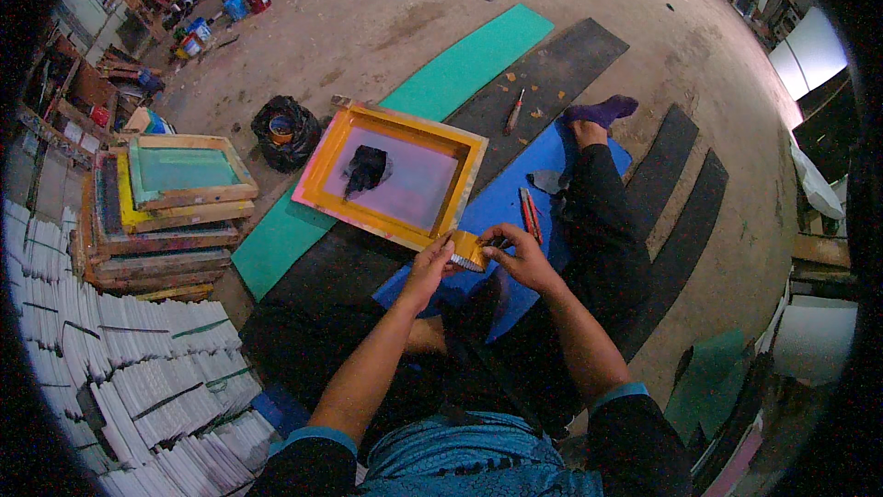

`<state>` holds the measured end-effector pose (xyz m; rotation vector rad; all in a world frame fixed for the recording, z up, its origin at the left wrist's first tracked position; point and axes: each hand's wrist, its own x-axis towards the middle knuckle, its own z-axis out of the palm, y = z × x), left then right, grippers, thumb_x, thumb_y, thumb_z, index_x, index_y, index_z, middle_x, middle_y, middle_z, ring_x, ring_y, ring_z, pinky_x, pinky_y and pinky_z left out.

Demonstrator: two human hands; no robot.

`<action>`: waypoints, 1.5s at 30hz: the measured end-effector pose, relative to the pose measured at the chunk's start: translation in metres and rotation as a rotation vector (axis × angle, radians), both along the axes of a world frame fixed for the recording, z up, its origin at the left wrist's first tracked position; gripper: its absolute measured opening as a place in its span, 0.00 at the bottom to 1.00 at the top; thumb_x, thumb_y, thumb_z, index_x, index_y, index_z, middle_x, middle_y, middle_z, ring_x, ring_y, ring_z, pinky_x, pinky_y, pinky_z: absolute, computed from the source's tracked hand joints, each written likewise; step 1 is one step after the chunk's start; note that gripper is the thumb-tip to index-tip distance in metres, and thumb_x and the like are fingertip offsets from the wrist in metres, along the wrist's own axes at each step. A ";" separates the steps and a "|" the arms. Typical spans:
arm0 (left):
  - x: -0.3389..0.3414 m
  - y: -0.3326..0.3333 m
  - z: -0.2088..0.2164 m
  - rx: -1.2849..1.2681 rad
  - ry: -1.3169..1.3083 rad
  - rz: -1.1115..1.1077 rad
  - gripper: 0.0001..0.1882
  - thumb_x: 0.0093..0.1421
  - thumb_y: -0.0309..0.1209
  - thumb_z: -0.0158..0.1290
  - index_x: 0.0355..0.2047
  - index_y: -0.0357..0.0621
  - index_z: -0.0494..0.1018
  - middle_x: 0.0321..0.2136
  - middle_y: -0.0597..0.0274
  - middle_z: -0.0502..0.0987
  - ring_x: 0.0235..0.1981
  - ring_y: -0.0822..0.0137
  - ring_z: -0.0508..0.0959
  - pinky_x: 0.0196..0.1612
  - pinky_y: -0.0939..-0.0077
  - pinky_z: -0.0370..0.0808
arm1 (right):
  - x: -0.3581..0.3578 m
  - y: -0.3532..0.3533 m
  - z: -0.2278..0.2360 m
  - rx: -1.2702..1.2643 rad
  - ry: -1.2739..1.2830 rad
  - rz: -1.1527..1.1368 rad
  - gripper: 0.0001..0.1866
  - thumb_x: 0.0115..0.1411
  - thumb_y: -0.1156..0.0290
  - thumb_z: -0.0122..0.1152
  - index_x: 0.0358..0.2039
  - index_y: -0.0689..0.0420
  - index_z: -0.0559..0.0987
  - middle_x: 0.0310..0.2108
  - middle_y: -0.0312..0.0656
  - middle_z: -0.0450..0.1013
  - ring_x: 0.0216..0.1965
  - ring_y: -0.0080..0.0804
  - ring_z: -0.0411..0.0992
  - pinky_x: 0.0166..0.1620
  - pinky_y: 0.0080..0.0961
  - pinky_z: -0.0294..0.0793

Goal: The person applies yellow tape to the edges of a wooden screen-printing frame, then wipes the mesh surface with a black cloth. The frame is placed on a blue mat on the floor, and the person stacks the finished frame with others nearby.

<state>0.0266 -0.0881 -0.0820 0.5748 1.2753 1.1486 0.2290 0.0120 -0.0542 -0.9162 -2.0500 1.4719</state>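
In front of my lap, my left hand (429, 269) grips the left side of a small amber-yellow roll of tape (468, 250) with a pale ridged lower edge. My right hand (522, 260) has its thumb and fingers closed at the roll's right side, where something small and dark shows between them. Just beyond lies a wooden screen-printing frame (477, 155), its inner edges lined in amber tape. A black patch (367, 169) of ink or cloth rests on its pale mesh. Right of the frame, a red-and-black cutter knife (529, 212) lies on a blue mat (501, 194).
A screwdriver-like tool (515, 113) lies on a dark mat (570, 60) beside a green mat (478, 51). A can in a black bag (285, 134) stands left of the frame. Stacked frames (170, 217) and bundled paper (166, 350) line my left. My outstretched leg (598, 203) is at right.
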 end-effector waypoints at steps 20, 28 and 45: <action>0.010 0.001 -0.051 -0.203 -0.560 0.002 0.29 0.67 0.56 0.43 0.55 0.46 0.69 0.42 0.55 0.79 0.40 0.59 0.82 0.42 0.58 0.81 | -0.003 -0.007 -0.002 0.159 0.145 -0.006 0.09 0.58 0.83 0.61 0.35 0.60 0.71 0.39 0.40 0.68 0.43 0.32 0.69 0.47 0.28 0.71; -0.003 0.007 -0.020 0.053 0.192 0.140 0.24 0.63 0.49 0.56 0.47 0.41 0.76 0.42 0.56 0.80 0.40 0.60 0.81 0.42 0.67 0.78 | -0.012 -0.005 0.011 0.194 -0.025 0.023 0.10 0.56 0.83 0.62 0.36 0.60 0.71 0.38 0.42 0.70 0.43 0.37 0.72 0.47 0.31 0.72; -0.005 0.016 0.043 0.328 0.842 -0.075 0.11 0.54 0.32 0.63 0.31 0.36 0.81 0.28 0.49 0.82 0.28 0.56 0.82 0.35 0.64 0.76 | -0.033 -0.006 0.030 -0.207 0.078 -0.050 0.18 0.56 0.75 0.67 0.45 0.59 0.72 0.41 0.45 0.72 0.45 0.40 0.72 0.48 0.32 0.72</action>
